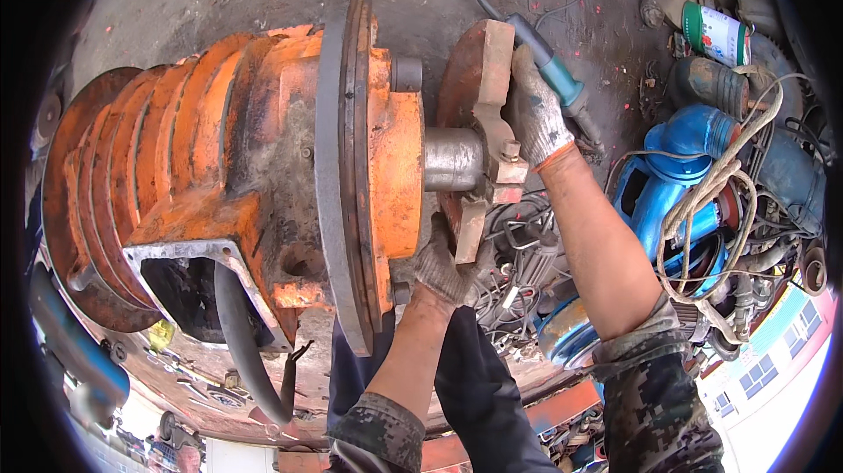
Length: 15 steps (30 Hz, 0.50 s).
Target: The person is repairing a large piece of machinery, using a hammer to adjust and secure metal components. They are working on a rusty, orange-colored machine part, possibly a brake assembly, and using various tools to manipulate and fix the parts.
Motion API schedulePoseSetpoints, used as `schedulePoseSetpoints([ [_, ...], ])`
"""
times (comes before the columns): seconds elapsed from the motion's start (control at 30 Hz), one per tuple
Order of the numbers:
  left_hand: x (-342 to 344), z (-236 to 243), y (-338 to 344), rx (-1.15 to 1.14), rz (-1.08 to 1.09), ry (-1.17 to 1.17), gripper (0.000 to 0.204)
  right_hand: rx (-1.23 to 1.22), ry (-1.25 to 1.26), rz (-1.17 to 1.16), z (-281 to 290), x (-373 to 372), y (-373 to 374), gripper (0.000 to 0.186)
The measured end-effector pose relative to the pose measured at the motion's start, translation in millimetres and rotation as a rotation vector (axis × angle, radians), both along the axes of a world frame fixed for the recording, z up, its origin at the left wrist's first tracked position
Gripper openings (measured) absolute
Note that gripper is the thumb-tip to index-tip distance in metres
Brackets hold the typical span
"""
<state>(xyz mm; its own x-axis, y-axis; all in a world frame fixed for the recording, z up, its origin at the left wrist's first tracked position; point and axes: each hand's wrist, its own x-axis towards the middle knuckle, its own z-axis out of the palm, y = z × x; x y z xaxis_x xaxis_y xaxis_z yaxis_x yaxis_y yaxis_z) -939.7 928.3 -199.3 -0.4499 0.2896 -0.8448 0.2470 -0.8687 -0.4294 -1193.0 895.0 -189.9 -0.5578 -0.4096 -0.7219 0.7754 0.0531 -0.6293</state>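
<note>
A large orange motor-like machine point(263, 148) with a ribbed body lies on its side at the left, and a wide grey flange point(342, 166) rings its right end. Out of it comes a short steel shaft point(452, 159). At the shaft's end sits a rusty, disc-shaped metal weight point(492, 78) with a split, bolted hub. My right hand point(537, 113), in a knitted glove, grips the weight's outer face near the top. My left hand point(446, 269), gloved too, holds its lower edge, with some fingers hidden behind it.
Beyond my right hand a corded power tool point(553, 69) with a teal collar lies on the floor. To the right are blue pump parts point(676, 183), coiled rope point(716, 183) and a green-and-white can point(716, 34). Cables point(522, 253) are heaped below the weight. A black hose point(250, 341) hangs from the machine's square opening.
</note>
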Motion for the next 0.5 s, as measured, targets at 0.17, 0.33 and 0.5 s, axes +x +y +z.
schedulePoseSetpoints([
  [0.17, 16.8, 14.8, -7.5, -0.087, -0.001, 0.047, 0.059, -0.064, -0.212, 0.063, 35.1, 47.7, 38.2, 0.085],
  [0.33, 50.9, 52.2, -30.1, -0.255, -0.287, 0.186, 0.079, -0.031, -0.282, -0.065, 35.5, 75.7, 66.0, 0.068],
  [0.5, 117.3, 97.9, -76.4, -0.426, -0.433, 0.201, 0.066, 0.207, -0.32, 0.02, 38.5, 86.8, 82.0, 0.064],
])
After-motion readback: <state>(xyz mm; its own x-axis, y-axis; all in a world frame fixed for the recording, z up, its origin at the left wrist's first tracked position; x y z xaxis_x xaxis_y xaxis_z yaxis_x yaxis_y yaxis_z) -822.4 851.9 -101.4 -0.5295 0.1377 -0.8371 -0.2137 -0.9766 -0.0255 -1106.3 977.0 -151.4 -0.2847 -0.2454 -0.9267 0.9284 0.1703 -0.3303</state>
